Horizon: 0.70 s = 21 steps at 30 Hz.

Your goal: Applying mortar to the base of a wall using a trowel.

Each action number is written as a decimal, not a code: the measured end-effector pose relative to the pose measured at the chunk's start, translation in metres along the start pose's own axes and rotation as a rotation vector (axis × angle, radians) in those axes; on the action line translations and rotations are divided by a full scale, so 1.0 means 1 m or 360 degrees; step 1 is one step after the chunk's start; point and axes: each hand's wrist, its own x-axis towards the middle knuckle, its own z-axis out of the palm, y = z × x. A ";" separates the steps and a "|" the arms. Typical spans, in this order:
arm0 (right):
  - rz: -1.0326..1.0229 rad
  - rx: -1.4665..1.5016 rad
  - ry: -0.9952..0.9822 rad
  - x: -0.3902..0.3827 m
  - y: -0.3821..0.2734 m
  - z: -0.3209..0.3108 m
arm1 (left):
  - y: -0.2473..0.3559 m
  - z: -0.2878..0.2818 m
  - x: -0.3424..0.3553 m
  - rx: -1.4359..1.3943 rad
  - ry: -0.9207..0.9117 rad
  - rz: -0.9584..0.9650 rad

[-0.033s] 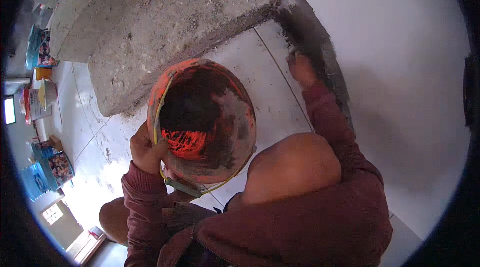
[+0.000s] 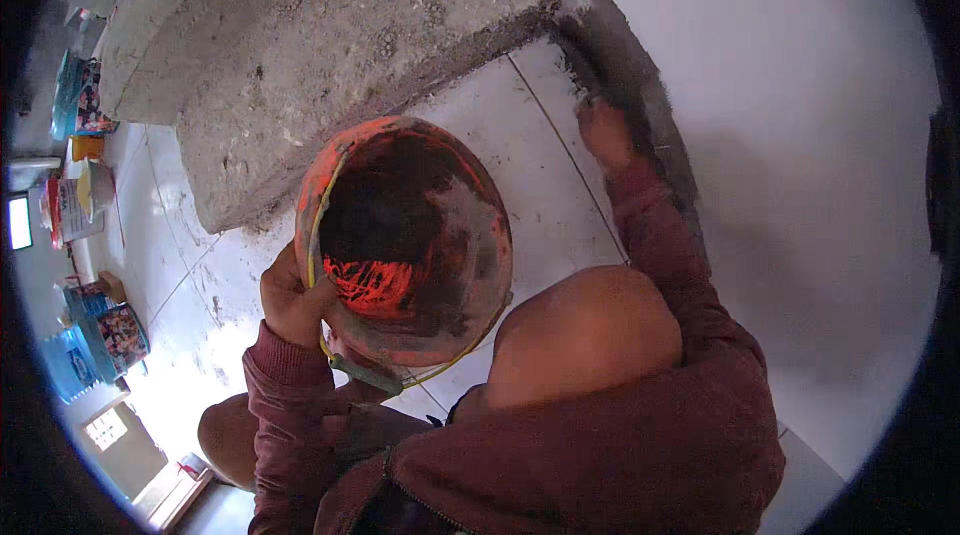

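Observation:
My left hand (image 2: pixel 292 303) grips the near left rim of an orange bucket (image 2: pixel 480 197), thumb over the edge. The bucket is tilted, its mouth toward me; grey residue coats the walls, bright orange scratches show inside, and the depth is dark. A yellow wire handle (image 2: pixel 436 376) with a grey grip hangs below the rim. My right hand (image 2: pixel 606 138) is closed, low beside a dark, damp-looking strip (image 2: pixel 632 85) along the base of the wall. What its fingers hold, if anything, is hidden.
A rough concrete step (image 2: pixel 330 65) with loose crumbs lies ahead and to the left. White floor tiles (image 2: pixel 545 195) carry smudges. To the right rises a white wall (image 2: pixel 800 135). My bare knee (image 2: pixel 590 335) is between my arms. Boxes (image 2: pixel 122 337) and containers stand at far left.
My right hand has shifted very slightly to the right, beside the dark strip. My left hand and the bucket look unmoved.

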 end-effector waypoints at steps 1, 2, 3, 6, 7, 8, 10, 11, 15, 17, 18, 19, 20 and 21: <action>-0.0035 -0.0130 0.0086 0.003 -0.014 -0.012 | 0.001 -0.003 0.000 0.0109 -0.0034 -0.0010; -0.0038 -0.0121 0.0089 0.003 -0.026 -0.022 | -0.002 -0.004 0.000 0.0116 -0.0029 -0.0006; 0.0277 0.0268 -0.0133 0.001 -0.039 -0.036 | -0.009 -0.007 -0.002 0.0049 -0.0008 -0.0004; 0.0707 0.0884 -0.0346 -0.014 -0.053 -0.070 | -0.008 -0.009 -0.003 -0.0047 -0.0016 -0.0030; 0.0819 0.1115 -0.0326 -0.021 -0.056 -0.079 | -0.006 -0.009 0.000 -0.0074 -0.0046 -0.0048; 0.0734 0.1090 -0.0240 -0.034 -0.062 -0.087 | -0.006 -0.009 0.002 -0.0078 -0.0036 -0.0057; 0.0545 0.1114 -0.0323 -0.058 -0.069 -0.105 | -0.003 -0.007 0.003 -0.0079 -0.0020 -0.0042; 0.0451 0.1157 -0.0489 -0.066 -0.071 -0.114 | 0.000 -0.005 0.004 -0.0063 0.0000 -0.0066; -0.0608 0.0342 -0.1261 -0.068 -0.112 -0.131 | -0.004 -0.004 0.003 0.0042 -0.0001 -0.0046; -0.0918 -0.0027 -0.1629 -0.074 -0.132 -0.105 | -0.002 0.004 0.007 0.0069 -0.0022 -0.0051; -0.0908 -0.0029 -0.1634 -0.077 -0.140 -0.092 | 0.002 0.007 0.008 0.0045 -0.0028 -0.0051; -0.0826 -0.0162 -0.1730 -0.080 -0.146 -0.078 | 0.006 0.011 0.008 0.0033 -0.0029 -0.0044; -0.0738 -0.0297 -0.1822 -0.081 -0.151 -0.070 | 0.005 0.014 0.008 0.0034 -0.0039 -0.0049; -0.0741 -0.0298 -0.1821 -0.081 -0.158 -0.069 | 0.005 0.015 0.006 0.0034 -0.0036 -0.0047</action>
